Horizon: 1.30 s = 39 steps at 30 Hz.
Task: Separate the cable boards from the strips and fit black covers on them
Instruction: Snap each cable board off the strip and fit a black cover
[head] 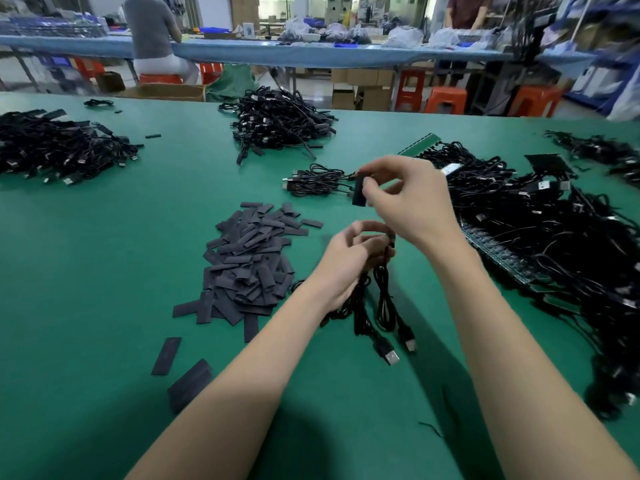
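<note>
My right hand (407, 202) pinches a flat black cover (358, 190) upright above the green table (104, 271). Below it, my left hand (349, 261) grips a bunch of black cables (379, 306) whose USB plugs (391, 356) trail toward me; their board ends are hidden inside my fist. A heap of loose black covers (247, 265) lies left of my hands. On the right, a green board strip (498, 254) lies under a tangle of attached cables (554, 230).
Small bundle of cables (311, 181) sits just beyond my hands. Bigger cable piles lie at centre back (277, 123), far left (55, 147) and far right (602, 150). Stray covers (188, 379) lie near my left forearm. Two people stand or sit at the far bench.
</note>
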{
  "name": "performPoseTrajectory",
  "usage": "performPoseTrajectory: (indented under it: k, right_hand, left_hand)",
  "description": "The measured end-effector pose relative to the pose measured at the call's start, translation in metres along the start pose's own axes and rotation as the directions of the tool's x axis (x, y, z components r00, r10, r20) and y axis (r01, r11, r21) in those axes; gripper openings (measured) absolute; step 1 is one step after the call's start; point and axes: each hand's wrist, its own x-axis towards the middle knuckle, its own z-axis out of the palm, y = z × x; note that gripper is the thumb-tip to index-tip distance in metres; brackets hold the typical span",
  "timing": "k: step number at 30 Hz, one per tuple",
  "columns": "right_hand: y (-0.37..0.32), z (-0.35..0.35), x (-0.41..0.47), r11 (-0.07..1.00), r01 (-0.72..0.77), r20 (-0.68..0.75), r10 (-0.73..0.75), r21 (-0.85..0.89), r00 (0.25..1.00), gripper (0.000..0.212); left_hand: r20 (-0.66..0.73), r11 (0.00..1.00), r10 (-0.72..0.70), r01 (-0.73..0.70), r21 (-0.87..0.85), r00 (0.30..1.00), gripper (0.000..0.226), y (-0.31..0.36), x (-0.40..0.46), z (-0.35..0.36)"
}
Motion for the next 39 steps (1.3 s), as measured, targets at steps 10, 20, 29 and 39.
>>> performPoseTrajectory:
  k: [10, 20, 29, 39]
  right_hand:
    - [0.065, -0.041, -0.014, 0.865, -0.408, 0.036, 0.417, 0.292, 0.908, 0.014]
    - [0.069, -0.043, -0.021, 0.614, -0.477, 0.406, 0.264, 0.628, 0.875, 0.018]
    - [0.074, -0.037, -0.024, 0.65, -0.344, 0.242, 0.245, 0.678, 0.939, 0.022]
    - [0.073, -0.033, -0.024, 0.689, -0.262, 0.164, 0.207, 0.675, 0.965, 0.01]
  left_hand:
    - [0.075, 0.997, 0.008, -0.002, -0.082, 0.997, 0.018, 0.004, -0.002, -0.003]
    - [0.094, 0.994, 0.03, -0.02, -0.107, 0.995, 0.019, 0.004, -0.004, -0.003]
    - [0.108, 0.992, 0.027, -0.013, -0.129, 0.994, 0.02, 0.006, -0.006, -0.003]
    - [0.117, 0.993, 0.011, 0.003, -0.122, 0.993, 0.018, 0.007, -0.006, -0.004]
